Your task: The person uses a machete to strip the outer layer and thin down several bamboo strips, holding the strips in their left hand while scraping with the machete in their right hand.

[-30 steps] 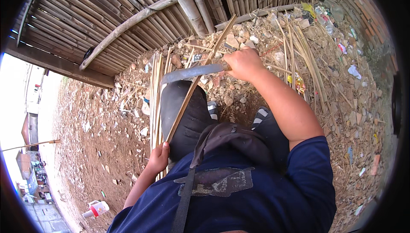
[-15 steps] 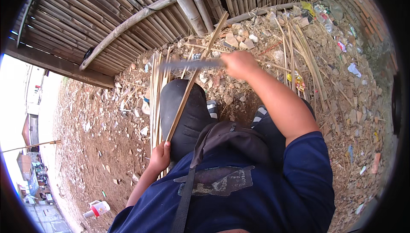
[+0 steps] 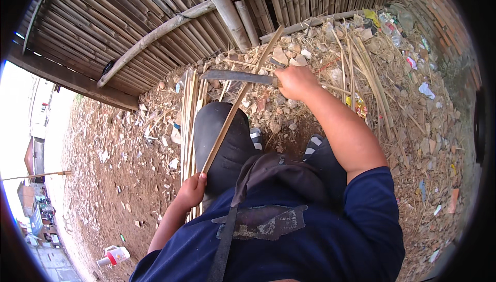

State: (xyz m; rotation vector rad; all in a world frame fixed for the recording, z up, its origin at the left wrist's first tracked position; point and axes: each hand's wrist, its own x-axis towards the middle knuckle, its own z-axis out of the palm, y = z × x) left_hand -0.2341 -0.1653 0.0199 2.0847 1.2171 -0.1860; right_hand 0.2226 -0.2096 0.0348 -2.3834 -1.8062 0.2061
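1 broad stretch of brown ground (image 3: 103, 178), strewn with stones, straw and litter, spreads beneath the seated person. Along its far edge stands a wall of bamboo slats (image 3: 144, 28), with poles fixed across it; a brick wall (image 3: 439, 18) rises at the far right. The person wears a dark blue shirt (image 3: 320, 235) with a strap over it, and dark trousers (image 3: 219, 137).

Pale strips (image 3: 188, 122) lie bundled just outside the left leg, and loose strips (image 3: 374, 85) are scattered on the ground at right. 1 long, brown strip (image 3: 226, 127) slants over the left thigh, its far end pointing up toward the slatted wall. Across its upper half passes a large knife (image 3: 237, 76), blade pointing left; whether blade and strip touch, I cannot tell.

The right hand (image 3: 298, 82) is closed around the knife's handle, mostly hiding it. The left hand (image 3: 192, 191), beside the left thigh, has its fingers curled tightly around the strip's near end.

Smaller things: a white jug (image 3: 119, 254) with a red band at lower left, 2 striped sandals (image 3: 256, 139) between the legs, a yellow wrapper (image 3: 371, 16) near the slatted wall, and a white scrap (image 3: 427, 89) at right.
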